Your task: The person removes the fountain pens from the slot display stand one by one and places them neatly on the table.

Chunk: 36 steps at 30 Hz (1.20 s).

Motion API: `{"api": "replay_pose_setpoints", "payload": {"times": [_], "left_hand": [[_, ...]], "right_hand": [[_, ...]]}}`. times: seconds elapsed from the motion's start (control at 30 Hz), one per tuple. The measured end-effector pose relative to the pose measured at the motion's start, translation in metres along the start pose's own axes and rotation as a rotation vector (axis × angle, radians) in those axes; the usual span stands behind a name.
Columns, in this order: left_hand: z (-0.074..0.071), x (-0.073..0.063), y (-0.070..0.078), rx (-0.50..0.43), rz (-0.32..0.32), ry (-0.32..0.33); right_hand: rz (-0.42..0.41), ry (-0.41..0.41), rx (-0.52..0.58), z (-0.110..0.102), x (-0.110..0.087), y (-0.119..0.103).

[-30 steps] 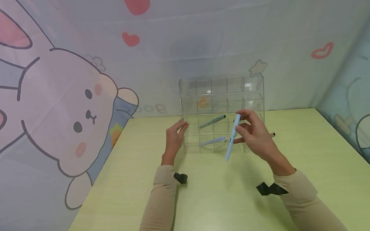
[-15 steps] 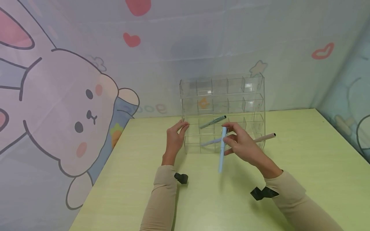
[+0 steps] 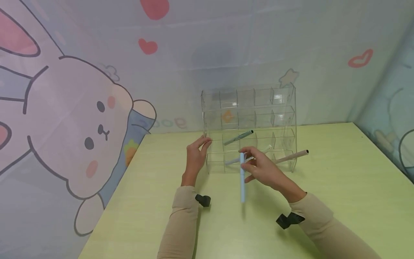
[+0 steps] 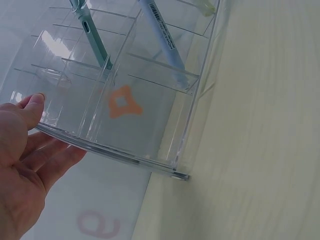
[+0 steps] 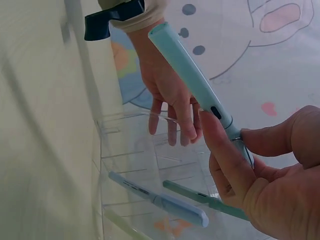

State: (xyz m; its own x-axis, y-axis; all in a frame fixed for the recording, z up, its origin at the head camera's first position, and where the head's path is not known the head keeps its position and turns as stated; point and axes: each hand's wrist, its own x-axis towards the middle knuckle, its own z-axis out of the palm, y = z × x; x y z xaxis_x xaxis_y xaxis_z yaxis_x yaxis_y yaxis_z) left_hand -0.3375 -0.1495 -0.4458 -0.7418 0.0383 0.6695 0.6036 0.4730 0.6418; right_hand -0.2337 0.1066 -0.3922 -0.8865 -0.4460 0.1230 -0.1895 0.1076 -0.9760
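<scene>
A clear compartment rack (image 3: 245,109) stands against the backdrop. My left hand (image 3: 195,154) grips its left side edge, thumb on one face and fingers on the other, as the left wrist view (image 4: 25,165) shows. In front of the bottom row, my right hand (image 3: 266,171) pinches a light blue pen (image 3: 242,183) near its clip end, the other end pointing toward me. A green pen (image 3: 238,137) leans in the third row. In the bottom row lie a pale lavender-blue pen (image 3: 232,161), a pale yellow pen (image 3: 267,148) partly hidden by my right hand, and a pinkish-beige pen (image 3: 295,155).
The rack stands at the back of a pale yellow-green table (image 3: 220,230). Behind it hangs a printed cloth backdrop (image 3: 181,72) with a rabbit and hearts. The beige pen's dark end sticks out past the rack's right side.
My right hand has moved left and toward me with the light blue pen, which has swung from slanted to nearly straight. The yellow and beige pens show more now. My left hand stays put.
</scene>
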Motion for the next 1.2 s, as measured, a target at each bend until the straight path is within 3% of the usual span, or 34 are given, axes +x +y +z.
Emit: {"api": "replay_pose_setpoints", "payload": {"times": [0.37,0.57,0.8,1.2], "left_hand": [[-0.002,-0.001,0.002,0.002,-0.006,0.0],[-0.002,-0.002,0.003,0.004,-0.022,0.002],[-0.002,0.0,0.005,0.0,0.022,0.012],[-0.002,0.0,0.005,-0.013,-0.014,0.002]], "right_hand": [[0.141,-0.051,-0.025,0.008,0.004,0.021],[0.183,-0.063,-0.041,0.013,0.008,0.033],[0.232,-0.076,-0.067,0.018,0.01,0.041],[0.279,-0.157,-0.121,0.03,0.006,0.049]]}}
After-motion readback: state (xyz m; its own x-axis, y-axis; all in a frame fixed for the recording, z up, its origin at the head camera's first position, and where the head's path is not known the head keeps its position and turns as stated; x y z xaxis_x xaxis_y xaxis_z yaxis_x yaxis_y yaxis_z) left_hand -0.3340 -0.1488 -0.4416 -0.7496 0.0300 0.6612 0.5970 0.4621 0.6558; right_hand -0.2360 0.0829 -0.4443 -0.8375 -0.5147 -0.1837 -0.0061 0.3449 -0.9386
